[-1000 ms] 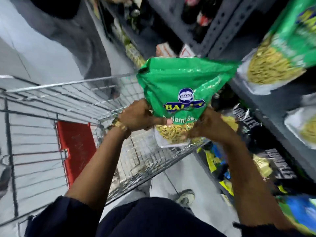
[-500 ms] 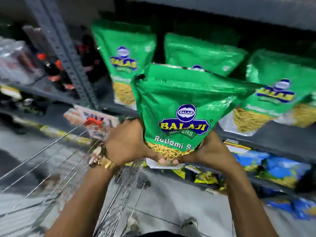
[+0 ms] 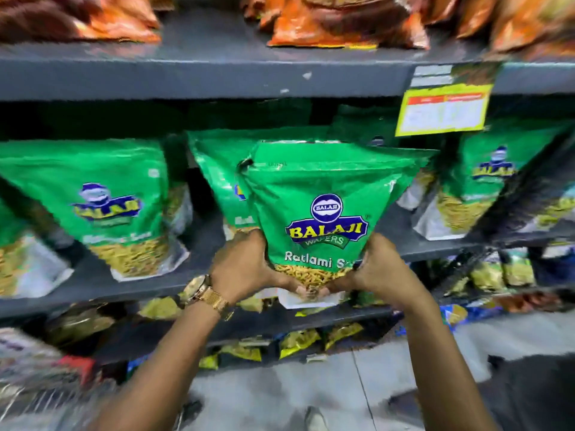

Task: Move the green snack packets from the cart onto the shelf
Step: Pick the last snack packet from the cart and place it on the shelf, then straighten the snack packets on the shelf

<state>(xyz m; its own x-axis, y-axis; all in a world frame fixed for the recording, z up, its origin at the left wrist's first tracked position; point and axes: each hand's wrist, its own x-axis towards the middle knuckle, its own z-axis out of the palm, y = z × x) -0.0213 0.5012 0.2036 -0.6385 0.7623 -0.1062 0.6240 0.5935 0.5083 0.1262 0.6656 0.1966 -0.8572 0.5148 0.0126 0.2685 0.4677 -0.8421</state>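
I hold a green Balaji snack packet (image 3: 326, 213) upright in front of the middle dark grey shelf (image 3: 93, 284). My left hand (image 3: 245, 265) grips its lower left corner and my right hand (image 3: 376, 269) grips its lower right corner. Right behind it stands another green packet (image 3: 217, 181) on the shelf. More green packets stand on the same shelf at the left (image 3: 105, 206) and at the right (image 3: 479, 181). A blurred corner of the cart (image 3: 34, 396) shows at the bottom left.
Orange and brown packets (image 3: 336, 23) fill the shelf above. A yellow price tag (image 3: 441, 110) hangs from that shelf's front edge. Small yellow and green packets (image 3: 298, 340) sit on the lower shelves. Grey floor (image 3: 280, 393) lies below, with a shoe tip visible.
The view has swung from the cart to face the shelf. Both hands have carried the green packet up and forward, close to the packets standing on the middle shelf.
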